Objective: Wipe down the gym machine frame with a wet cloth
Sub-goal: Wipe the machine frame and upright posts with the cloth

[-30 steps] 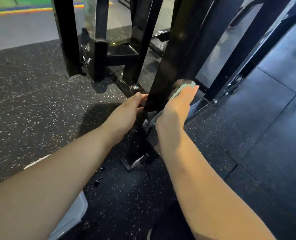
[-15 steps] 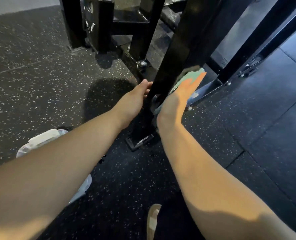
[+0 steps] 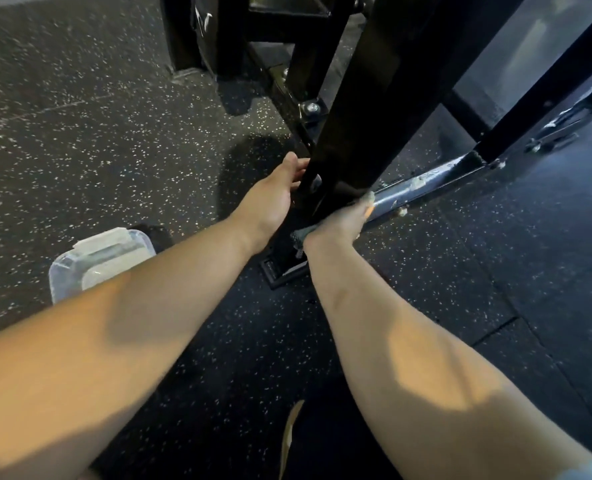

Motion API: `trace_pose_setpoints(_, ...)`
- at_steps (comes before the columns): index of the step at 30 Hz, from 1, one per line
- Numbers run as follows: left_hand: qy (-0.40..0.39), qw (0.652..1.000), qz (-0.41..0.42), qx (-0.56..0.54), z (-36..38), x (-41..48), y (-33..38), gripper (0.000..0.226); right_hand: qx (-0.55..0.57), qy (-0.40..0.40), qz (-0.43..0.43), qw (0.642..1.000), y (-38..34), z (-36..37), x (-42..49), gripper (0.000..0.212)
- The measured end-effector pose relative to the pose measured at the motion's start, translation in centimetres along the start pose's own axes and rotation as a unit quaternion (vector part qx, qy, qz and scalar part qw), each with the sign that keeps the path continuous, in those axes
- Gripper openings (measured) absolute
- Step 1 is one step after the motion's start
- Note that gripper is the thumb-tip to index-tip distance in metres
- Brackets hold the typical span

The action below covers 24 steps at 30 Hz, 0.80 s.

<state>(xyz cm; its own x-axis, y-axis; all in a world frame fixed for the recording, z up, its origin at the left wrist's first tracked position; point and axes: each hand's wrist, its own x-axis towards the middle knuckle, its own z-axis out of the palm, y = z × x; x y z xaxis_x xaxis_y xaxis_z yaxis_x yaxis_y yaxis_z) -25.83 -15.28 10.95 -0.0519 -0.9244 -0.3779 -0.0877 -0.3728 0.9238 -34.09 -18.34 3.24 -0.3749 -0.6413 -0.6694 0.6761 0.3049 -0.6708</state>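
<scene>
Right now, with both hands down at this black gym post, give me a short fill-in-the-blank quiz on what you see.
1. The right hand presses a green ___ against the black post.
2. The left hand touches that post from its ___ side.
3. The clear lidded container stands on the speckled ___.
Missing words: cloth; left; floor.
</scene>
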Motion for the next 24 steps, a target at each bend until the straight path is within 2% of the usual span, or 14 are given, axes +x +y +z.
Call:
trace_pose_setpoints(3, 0.016, 1.000, -0.005, 0.009, 0.0, 0.0, 0.0, 0.038, -0.010, -0.021, 0.002, 1.000, 1.5, -0.2, 2.6, 0.074)
trace_pose_setpoints(6, 0.014, 1.000, -0.006, 0.021, -0.2, 0.1, 0.1, 0.039, -0.047, -0.016, -0.007, 0.999, -1.4, 1.2, -0.5, 0.074)
trace_pose_setpoints(9, 0.011, 1.000, -0.013, 0.000, -0.2, 0.0, -0.2, 0.039, -0.027, -0.016, -0.007, 0.999, -1.8, 1.0, -1.6, 0.055)
trace_pose_setpoints(11, -0.002, 1.000, -0.005, -0.017, -0.2, 0.1, -0.6, 0.037, -0.004, -0.024, 0.029, 0.999, -0.5, -0.2, -1.6, 0.060)
trace_pose_setpoints(13, -0.028, 0.999, 0.010, -0.024, -0.4, 0.4, -0.9, 0.035, -0.023, -0.029, 0.054, 0.998, 0.1, -1.1, -0.9, 0.054)
trace_pose_setpoints(15, -0.044, 0.999, 0.020, -0.023, -0.7, 0.5, -1.3, 0.035, -0.040, 0.016, 0.069, 0.997, -0.5, -0.7, -0.4, 0.048)
trace_pose_setpoints(17, -0.051, 0.998, 0.032, -0.026, -1.1, 1.1, -1.8, 0.038, -0.039, 0.044, 0.045, 0.997, -1.3, 0.9, -1.3, 0.060)
trace_pose_setpoints(19, -0.048, 0.998, 0.026, -0.019, -1.7, 1.4, -2.4, 0.040, -0.040, 0.072, -0.040, 0.996, -0.5, 1.3, 1.4, 0.093)
trace_pose_setpoints(21, -0.065, 0.998, 0.014, -0.003, -2.4, 2.1, -3.4, 0.046, -0.080, 0.062, -0.122, 0.987, 1.0, 0.8, 4.2, 0.108)
trace_pose_setpoints(22, -0.096, 0.995, 0.012, 0.005, -2.6, 2.5, -3.9, 0.049, -0.090, 0.047, -0.119, 0.988, 1.0, 0.4, 3.2, 0.106)
trace_pose_setpoints(24, -0.153, 0.988, 0.011, -0.016, -2.9, 2.9, -4.6, 0.052, -0.092, 0.033, -0.066, 0.993, -0.9, 1.6, -4.9, 0.075)
